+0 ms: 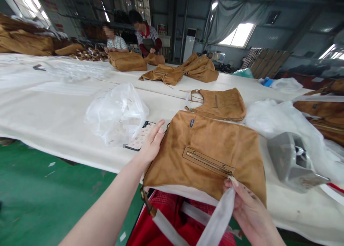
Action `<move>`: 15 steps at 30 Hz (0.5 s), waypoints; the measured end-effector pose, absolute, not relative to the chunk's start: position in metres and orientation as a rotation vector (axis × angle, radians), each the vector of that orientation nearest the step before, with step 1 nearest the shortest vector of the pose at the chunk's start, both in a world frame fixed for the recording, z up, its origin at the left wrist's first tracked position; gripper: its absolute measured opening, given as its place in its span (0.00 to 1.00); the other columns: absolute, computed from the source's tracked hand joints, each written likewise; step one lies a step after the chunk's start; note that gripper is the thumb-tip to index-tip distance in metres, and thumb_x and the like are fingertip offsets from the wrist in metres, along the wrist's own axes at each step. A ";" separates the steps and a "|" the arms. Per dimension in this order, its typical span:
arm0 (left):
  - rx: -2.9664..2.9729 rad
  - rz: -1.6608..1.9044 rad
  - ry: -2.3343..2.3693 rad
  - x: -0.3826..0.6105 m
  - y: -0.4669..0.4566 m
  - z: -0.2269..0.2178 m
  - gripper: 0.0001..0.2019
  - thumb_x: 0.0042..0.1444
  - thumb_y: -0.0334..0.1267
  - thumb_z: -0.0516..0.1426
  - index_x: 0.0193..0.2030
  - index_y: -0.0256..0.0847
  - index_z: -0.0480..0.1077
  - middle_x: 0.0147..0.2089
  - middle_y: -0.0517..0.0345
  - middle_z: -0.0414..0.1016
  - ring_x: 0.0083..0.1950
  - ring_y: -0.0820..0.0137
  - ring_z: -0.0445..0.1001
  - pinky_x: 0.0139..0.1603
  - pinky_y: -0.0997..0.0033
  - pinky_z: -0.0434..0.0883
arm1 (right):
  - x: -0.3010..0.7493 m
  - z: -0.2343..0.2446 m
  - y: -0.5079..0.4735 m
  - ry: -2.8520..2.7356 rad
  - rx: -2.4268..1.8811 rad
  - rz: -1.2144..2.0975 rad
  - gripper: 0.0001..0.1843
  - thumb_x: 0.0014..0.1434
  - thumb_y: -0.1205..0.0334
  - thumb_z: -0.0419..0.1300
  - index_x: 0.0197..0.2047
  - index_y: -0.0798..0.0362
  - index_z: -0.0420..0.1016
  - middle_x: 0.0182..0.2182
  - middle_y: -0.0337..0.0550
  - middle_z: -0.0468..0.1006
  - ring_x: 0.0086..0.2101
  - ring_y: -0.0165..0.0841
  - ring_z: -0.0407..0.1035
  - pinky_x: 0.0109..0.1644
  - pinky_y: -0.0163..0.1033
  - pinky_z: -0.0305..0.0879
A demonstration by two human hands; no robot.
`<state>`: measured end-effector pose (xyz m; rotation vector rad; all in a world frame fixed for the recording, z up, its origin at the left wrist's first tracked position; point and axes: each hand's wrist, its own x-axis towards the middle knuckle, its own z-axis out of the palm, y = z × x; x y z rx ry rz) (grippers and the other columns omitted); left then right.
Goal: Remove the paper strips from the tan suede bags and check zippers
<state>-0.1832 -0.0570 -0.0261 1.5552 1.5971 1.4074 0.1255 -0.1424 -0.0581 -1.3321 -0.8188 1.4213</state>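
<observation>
- Left hand: I see the fingers released and held straight, the palm laid flat against the left edge of the tan suede bag.
- Right hand: thumb and fingers are closed on the white-wrapped strap just under the bag's near edge. I cannot tell whether they also pinch the suede.
- Tan suede bag: it lies flat on the white table near its front edge, directly before the camera. The brass zipper faces up and runs slantwise across the panel.
- Strap: a second wrapped length hangs from a brass buckle at the bag's lower left corner.
- Red checked bag: it sits below the table edge, under the strap.
- Patterned phone: it lies just beside the left hand, partly under a crumpled clear plastic bag.
- Second tan bag: it lies just behind the first.
- Grey metal block: it rests on plastic sheeting to the right.
- Two co-workers: they stand at the far end, their hands on other tan bags.
</observation>
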 end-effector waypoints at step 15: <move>1.118 1.287 1.373 -0.196 -0.039 -0.057 0.32 0.57 0.60 0.51 0.60 0.41 0.67 0.65 0.55 0.65 0.66 0.60 0.62 0.71 0.58 0.51 | 0.223 -0.021 -0.097 -1.276 -1.806 0.896 0.28 0.45 0.42 0.67 0.42 0.55 0.76 0.37 0.51 0.82 0.39 0.46 0.75 0.45 0.48 0.71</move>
